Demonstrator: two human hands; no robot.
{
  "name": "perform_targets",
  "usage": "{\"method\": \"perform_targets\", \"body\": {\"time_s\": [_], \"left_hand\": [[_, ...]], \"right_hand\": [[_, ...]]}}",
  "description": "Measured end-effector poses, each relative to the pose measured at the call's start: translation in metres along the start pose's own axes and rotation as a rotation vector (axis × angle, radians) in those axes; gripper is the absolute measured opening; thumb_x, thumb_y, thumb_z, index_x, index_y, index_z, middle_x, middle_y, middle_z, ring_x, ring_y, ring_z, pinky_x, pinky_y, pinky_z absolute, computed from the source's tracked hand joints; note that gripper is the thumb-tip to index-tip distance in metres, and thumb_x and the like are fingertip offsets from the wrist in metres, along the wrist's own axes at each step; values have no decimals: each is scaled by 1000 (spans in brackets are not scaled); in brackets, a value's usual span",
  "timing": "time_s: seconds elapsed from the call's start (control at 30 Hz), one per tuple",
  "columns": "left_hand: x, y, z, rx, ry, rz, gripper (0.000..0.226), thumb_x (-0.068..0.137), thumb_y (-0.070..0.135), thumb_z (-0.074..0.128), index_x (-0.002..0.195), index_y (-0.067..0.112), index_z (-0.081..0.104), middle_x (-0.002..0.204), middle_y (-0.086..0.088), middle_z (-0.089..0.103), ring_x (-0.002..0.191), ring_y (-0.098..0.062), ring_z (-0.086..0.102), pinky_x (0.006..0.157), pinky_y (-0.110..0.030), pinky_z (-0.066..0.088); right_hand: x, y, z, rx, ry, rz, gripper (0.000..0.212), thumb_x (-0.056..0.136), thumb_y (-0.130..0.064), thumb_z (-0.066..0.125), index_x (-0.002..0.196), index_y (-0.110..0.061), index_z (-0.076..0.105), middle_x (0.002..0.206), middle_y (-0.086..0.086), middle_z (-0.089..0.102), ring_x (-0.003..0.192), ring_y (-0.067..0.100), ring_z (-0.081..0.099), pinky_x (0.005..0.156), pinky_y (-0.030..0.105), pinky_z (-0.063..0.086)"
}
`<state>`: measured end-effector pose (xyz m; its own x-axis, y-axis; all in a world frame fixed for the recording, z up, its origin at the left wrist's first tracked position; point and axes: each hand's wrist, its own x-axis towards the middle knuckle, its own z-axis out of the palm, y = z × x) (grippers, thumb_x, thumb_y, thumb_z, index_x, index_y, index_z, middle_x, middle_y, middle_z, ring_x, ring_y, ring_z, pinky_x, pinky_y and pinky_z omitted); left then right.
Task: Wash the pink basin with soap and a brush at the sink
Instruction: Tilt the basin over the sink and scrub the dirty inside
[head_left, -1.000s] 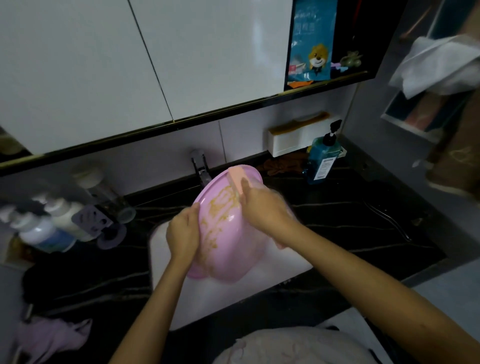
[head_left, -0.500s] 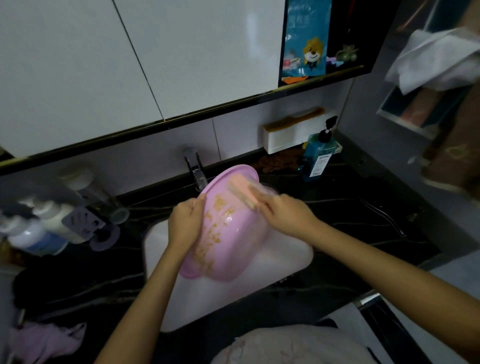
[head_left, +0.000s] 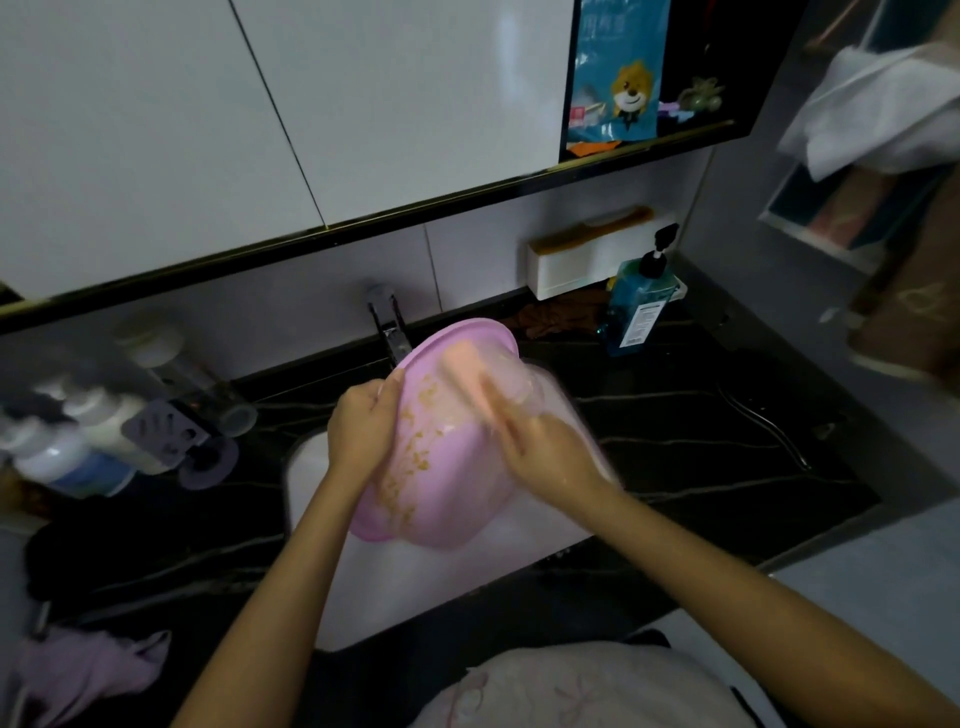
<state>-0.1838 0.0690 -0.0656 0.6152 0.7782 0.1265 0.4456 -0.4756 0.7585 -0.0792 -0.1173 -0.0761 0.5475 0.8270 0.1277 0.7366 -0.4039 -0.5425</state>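
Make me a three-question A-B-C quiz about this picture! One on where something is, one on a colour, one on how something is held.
1. Where does the blue pump bottle stand? A) on the floor B) on the dark counter, right of the faucet C) on a shelf
2. What colour is the sink? A) white B) red C) green
3. How is the pink basin held? A) flat on the counter B) hung on the wall C) tilted over the sink

Answers: 1 B, dark counter shows around it. 2 A, its bare wall shows white. 3 C, the left hand grips its rim; the right hand holds the brush against it.
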Motion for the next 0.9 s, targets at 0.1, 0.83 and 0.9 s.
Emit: {"method": "perform_targets", "body": {"time_s": [0.1, 0.83, 0.9], "left_hand": [[3, -3, -1, -6, -16, 6, 51, 85, 55, 38, 49, 19, 30, 47, 5, 35, 48, -15, 35, 51, -32, 26], [1, -6, -3, -30, -40, 0, 50, 85, 53, 39, 52, 17, 30, 49, 6, 34, 49, -13, 33, 53, -33, 26], [3, -4, -2, -23, -38, 3, 51, 85, 54, 38, 52, 17, 30, 50, 5, 34, 50, -15, 33, 53, -33, 26]], "right_hand": [[-27, 13, 12, -160, -3, -225, 56, 95, -39, 27, 149, -29, 22, 63, 14, 63, 52, 32, 60, 48, 35, 46], [5, 24, 26, 258, 186, 459, 52, 102, -28, 28, 151, -26, 10, 73, 9, 60, 61, 24, 56, 54, 34, 42], [0, 14, 26, 308, 179, 501, 53, 103, -25, 28, 151, -26, 5, 79, 13, 64, 64, 24, 58, 54, 33, 44]]}}
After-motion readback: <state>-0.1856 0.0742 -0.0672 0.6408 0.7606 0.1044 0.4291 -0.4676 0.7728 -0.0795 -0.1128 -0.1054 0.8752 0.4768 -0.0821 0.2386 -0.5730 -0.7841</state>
